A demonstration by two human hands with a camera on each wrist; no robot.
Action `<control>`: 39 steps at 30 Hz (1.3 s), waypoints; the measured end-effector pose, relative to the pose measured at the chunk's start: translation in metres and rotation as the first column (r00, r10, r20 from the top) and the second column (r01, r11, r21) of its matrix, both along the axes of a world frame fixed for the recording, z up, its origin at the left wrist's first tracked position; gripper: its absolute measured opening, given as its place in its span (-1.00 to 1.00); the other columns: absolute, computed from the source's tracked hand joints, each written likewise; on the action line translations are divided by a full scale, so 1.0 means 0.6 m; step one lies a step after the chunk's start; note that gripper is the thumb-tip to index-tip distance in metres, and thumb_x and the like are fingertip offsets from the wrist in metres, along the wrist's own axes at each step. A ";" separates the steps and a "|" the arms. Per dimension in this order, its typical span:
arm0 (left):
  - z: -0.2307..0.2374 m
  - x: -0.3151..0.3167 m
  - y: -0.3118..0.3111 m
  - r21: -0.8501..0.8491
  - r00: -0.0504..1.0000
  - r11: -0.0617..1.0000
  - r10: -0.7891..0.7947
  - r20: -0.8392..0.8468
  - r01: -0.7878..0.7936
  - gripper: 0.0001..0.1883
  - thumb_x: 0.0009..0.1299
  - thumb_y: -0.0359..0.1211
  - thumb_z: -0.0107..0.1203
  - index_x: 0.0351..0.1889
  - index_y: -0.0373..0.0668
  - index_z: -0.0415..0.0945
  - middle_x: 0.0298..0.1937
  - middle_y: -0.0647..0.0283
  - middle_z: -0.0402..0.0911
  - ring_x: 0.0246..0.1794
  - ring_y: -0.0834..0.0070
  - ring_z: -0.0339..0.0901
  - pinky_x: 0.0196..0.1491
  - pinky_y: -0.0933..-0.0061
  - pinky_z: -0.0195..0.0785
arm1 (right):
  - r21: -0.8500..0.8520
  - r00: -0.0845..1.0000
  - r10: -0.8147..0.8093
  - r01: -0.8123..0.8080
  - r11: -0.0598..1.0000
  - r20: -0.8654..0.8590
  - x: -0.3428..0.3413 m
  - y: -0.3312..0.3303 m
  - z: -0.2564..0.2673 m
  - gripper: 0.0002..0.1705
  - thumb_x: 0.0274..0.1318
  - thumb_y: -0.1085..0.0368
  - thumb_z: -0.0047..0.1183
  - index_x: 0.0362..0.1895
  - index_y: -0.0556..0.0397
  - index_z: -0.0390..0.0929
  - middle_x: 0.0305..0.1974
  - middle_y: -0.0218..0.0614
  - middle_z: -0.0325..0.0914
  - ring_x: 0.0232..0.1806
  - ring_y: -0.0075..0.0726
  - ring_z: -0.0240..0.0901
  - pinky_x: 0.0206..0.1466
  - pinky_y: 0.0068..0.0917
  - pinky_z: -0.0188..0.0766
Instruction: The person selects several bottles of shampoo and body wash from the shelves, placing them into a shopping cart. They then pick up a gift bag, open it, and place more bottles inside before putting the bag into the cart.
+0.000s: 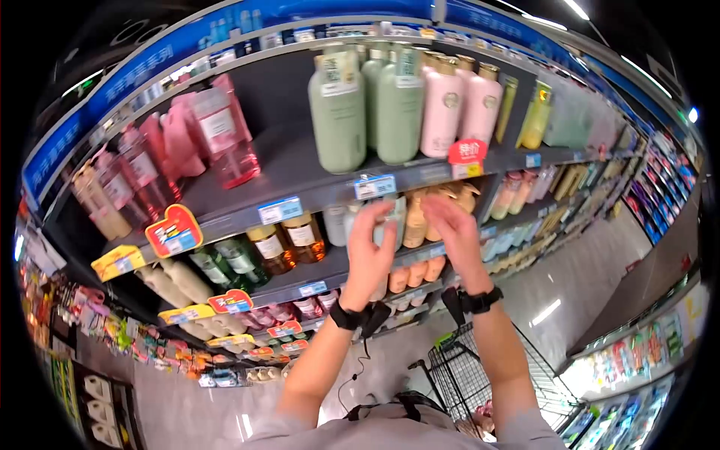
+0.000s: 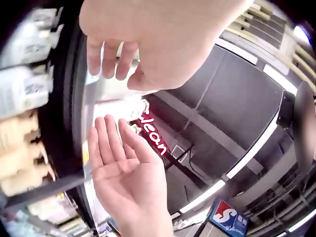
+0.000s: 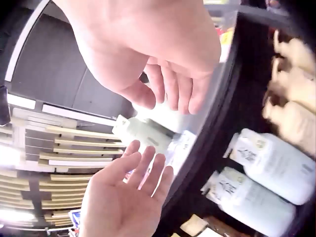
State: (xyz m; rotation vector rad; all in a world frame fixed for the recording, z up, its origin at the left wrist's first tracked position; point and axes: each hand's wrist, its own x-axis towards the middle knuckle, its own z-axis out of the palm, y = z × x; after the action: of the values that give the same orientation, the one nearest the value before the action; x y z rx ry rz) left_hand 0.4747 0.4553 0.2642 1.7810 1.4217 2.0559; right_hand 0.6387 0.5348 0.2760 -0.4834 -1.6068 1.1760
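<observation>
My left hand (image 1: 370,251) and right hand (image 1: 459,240) are raised side by side before the shelf, palms facing each other and apart. Neither holds anything, and the fingers are loosely bent. In the left wrist view the right palm (image 2: 131,182) shows across from the left hand (image 2: 148,42). The shelf lip with a price tag (image 1: 375,186) is just above the left fingertips. Green bottles (image 1: 339,124) and pink bottles (image 1: 442,112) stand on the shelf above. Behind the hands, on the shelf below, are tan pump bottles (image 1: 415,221) and pale blue bottles (image 3: 281,165).
Pink-red bottles (image 1: 217,131) stand at the upper left, amber bottles (image 1: 304,236) below them. A red round sign (image 1: 467,151) hangs at the shelf edge. A black wire shopping cart (image 1: 469,367) stands at the lower right on the grey floor (image 1: 551,289).
</observation>
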 end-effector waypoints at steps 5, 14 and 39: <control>0.108 -0.085 0.024 0.279 0.866 0.855 0.484 -0.122 -0.438 -0.60 0.43 -0.49 0.00 0.24 -0.28 0.37 0.25 0.00 0.42 0.20 0.21 0.45 0.19 0.31 0.31 | 0.156 0.974 0.223 -0.215 0.964 -0.030 -0.123 0.047 0.095 -0.51 0.34 0.48 -0.06 0.34 0.28 0.30 0.30 -0.09 0.41 0.37 -0.24 0.32 0.42 -0.40 0.21; 0.169 -0.177 0.093 -0.100 0.984 0.979 0.177 -0.003 -0.176 -0.37 0.39 -0.27 0.25 0.32 -0.37 0.27 0.13 0.07 0.58 0.08 0.44 0.55 0.11 0.43 0.40 | 0.229 0.999 0.008 -0.016 0.973 0.035 -0.259 0.105 0.104 -0.22 0.25 0.40 -0.05 0.50 0.27 -0.03 0.41 0.11 0.22 0.43 -0.13 0.20 0.39 -0.28 0.20; -0.004 0.081 -0.035 -0.087 0.581 0.612 -0.681 0.446 0.786 -0.36 0.29 -0.55 0.29 0.33 -0.34 0.26 0.23 0.15 0.50 0.27 0.45 0.41 0.34 0.37 0.23 | 0.050 0.994 -0.081 0.077 0.996 0.076 0.131 -0.118 0.032 -0.36 0.06 0.28 0.36 0.23 0.19 0.47 -0.06 -0.37 0.63 -0.10 -0.55 0.51 0.02 -0.49 0.46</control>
State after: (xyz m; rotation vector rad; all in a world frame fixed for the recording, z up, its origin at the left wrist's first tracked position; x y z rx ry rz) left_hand 0.5232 0.4345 0.2616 1.3961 0.6113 1.5063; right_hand 0.7171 0.4643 0.2954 -0.5633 -1.6636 1.0689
